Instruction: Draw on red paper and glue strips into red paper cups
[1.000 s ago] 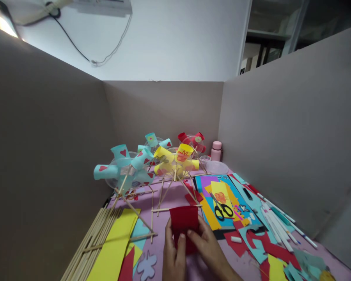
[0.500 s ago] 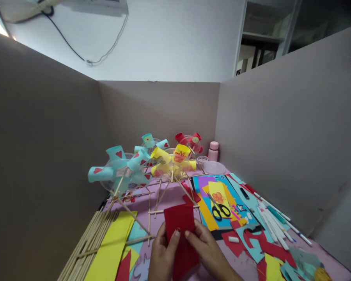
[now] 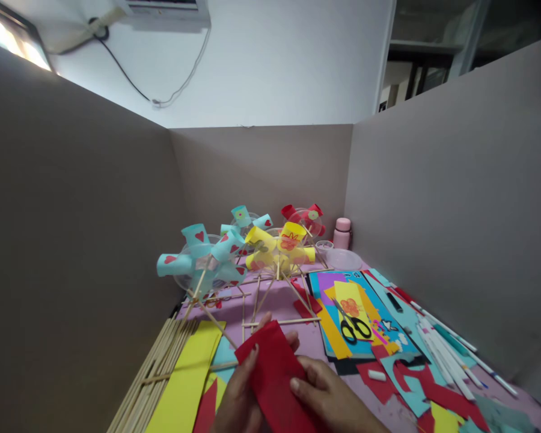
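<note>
A strip of red paper (image 3: 277, 376) is held low in front of me, tilted with its top end leaning left. My left hand (image 3: 242, 385) grips its left edge, thumb on the front and fingers behind. On the right edge, my right hand (image 3: 322, 388) pinches the paper lower down, its thumb across the front. Just beyond the hands stand wheel models of clear discs and wooden sticks: one with yellow paper cups (image 3: 279, 246), one with light blue cups (image 3: 207, 258) bearing red hearts. The lower end of the red paper runs out of view.
Bundled wooden sticks (image 3: 148, 373) and yellow paper (image 3: 187, 379) lie at left. To the right are black-handled scissors (image 3: 352, 325) on a blue folder (image 3: 318, 294), white markers (image 3: 446, 355) and paper scraps (image 3: 446, 397). A pink bottle (image 3: 342, 234) stands at the back; grey partitions (image 3: 442, 198) enclose the table.
The red paper has turned from nearly upright to tilted left. My left hand now reaches farther behind it, and my right hand has slid lower along its edge. The view has shifted left.
</note>
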`<action>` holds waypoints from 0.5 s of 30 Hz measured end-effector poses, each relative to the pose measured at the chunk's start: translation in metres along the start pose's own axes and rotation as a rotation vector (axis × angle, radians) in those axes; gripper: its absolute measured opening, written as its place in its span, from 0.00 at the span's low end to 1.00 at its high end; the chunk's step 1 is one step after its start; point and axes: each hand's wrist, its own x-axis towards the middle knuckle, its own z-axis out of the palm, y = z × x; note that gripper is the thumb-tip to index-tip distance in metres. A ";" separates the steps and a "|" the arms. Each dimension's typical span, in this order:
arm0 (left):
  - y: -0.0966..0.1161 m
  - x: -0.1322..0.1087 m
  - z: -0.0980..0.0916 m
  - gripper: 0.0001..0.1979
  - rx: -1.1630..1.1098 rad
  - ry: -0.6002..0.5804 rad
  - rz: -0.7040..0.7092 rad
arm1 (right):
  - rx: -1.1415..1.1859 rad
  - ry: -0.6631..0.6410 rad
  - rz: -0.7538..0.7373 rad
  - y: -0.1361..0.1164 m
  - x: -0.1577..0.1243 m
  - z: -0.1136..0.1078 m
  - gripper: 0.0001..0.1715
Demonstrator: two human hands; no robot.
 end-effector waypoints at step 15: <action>-0.007 -0.008 -0.009 0.27 -0.036 0.088 0.130 | 0.071 -0.087 0.064 0.003 0.001 0.002 0.27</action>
